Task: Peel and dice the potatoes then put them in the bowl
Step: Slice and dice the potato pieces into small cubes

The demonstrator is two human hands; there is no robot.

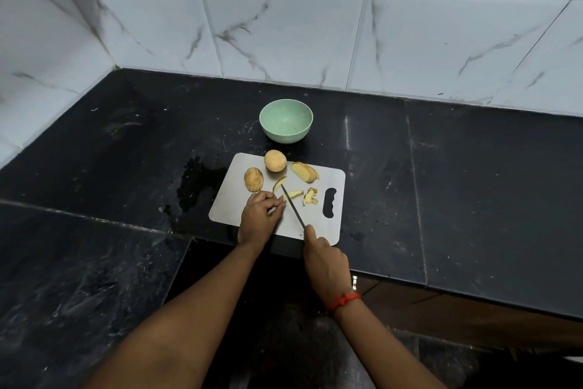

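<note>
A steel cutting board (239, 215) lies on the black counter. On it sit a round peeled potato (275, 160), a brown unpeeled potato (253, 179), a sliced potato piece (304, 171) and a few peel scraps (310, 196). My right hand (325, 259) grips a knife (292, 205) by the handle, its blade pointing up-left across the board. My left hand (260, 215) rests on the board with curled fingers just left of the blade; what lies under it is hidden. A green bowl (286, 124) stands empty behind the board.
The black counter (441, 183) runs wide to the left and right, with a wet patch (195, 187) left of the board. A white tiled wall (284, 26) rises behind. The counter's front edge steps back below the board.
</note>
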